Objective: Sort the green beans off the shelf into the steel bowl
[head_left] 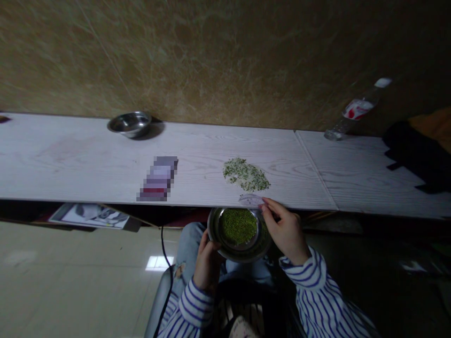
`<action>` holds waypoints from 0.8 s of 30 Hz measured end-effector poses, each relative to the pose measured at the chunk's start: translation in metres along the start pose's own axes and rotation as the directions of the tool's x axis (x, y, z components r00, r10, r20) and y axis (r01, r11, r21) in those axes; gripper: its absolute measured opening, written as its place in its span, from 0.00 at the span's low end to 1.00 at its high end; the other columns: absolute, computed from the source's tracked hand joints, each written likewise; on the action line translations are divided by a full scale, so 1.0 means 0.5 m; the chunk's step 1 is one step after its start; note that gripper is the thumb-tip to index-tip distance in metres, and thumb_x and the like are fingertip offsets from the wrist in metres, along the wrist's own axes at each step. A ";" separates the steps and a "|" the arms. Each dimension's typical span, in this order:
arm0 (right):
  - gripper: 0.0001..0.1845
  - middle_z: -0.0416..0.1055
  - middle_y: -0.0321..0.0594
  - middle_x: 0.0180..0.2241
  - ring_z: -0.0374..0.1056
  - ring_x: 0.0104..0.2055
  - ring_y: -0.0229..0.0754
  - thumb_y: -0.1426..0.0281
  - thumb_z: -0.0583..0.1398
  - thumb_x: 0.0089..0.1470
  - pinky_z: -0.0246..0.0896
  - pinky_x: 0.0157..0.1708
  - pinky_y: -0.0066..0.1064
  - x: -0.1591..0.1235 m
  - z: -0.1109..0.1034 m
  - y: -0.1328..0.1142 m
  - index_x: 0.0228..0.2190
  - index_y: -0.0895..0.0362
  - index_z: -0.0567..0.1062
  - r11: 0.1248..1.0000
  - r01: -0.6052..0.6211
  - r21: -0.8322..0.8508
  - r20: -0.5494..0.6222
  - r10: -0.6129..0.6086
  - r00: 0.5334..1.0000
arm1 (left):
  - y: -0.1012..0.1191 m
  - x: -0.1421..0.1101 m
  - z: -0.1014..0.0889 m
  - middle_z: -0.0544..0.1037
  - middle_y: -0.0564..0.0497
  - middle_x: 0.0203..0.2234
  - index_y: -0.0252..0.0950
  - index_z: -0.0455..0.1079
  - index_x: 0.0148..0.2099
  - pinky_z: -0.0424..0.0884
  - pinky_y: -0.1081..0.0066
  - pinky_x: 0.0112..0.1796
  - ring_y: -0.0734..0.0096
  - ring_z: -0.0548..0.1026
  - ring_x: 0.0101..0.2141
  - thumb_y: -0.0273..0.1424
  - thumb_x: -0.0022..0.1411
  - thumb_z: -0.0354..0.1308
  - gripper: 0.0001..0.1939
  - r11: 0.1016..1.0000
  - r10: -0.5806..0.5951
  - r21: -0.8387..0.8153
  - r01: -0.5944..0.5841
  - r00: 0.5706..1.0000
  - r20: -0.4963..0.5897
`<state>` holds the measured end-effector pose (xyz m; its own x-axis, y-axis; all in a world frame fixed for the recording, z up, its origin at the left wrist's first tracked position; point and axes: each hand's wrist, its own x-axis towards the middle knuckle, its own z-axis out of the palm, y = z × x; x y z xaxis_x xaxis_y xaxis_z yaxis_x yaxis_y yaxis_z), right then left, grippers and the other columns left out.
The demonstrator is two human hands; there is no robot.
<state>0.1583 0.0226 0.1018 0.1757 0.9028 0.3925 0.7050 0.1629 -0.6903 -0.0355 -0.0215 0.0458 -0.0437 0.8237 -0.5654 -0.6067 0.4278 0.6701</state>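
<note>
- Currently, the left hand [208,263] grasps a round, shiny stainless-steel bowl [243,256] by its near-left side, with the thumb at the rim.
- That bowl is just off the front edge of a long, whitish wood-grain table [197,145], above the seated person's lap; small green beans [239,226] cover much of its bottom.
- The right hand [285,230] pinches one end of a thin, translucent, pale purplish piece [249,200] between thumb and fingertips; the piece lies flat or nearly so along the table edge, and whether it touches the surface I cannot tell.
- Just beyond that piece, a loose heap of white grains mixed with green beans [245,174] spreads on the table, apart from both hands.
- Left of the heap lies a flat, purplish-grey oblong object [158,178] with a red band, its details pixelated.
- Farther back, near the brown marbled wall [211,56], sits a smaller, shallow metal bowl [116,130].
- Well to the right, a clear plastic bottle [357,110] with a white cap and a red-and-white label stands near the wall.
- Beside it, at the table's right end, is a dark fabric item [419,150].
</note>
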 end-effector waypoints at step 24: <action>0.17 0.84 0.48 0.37 0.81 0.35 0.51 0.64 0.58 0.59 0.78 0.39 0.40 0.021 -0.011 -0.001 0.42 0.56 0.83 0.994 -0.023 -0.107 -0.103 0.012 0.995 | -0.005 0.003 -0.011 0.80 0.48 0.38 0.41 0.74 0.50 0.73 0.63 0.34 0.57 0.77 0.36 0.30 0.46 0.63 0.25 0.999 0.003 -0.045 -0.002 1.000 0.017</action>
<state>0.1638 0.0298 0.1098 0.2542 0.8590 0.4445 0.7701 0.0982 -0.6304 -0.0384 -0.0235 0.0408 -0.0317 0.8311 -0.5552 -0.6416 0.4090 0.6489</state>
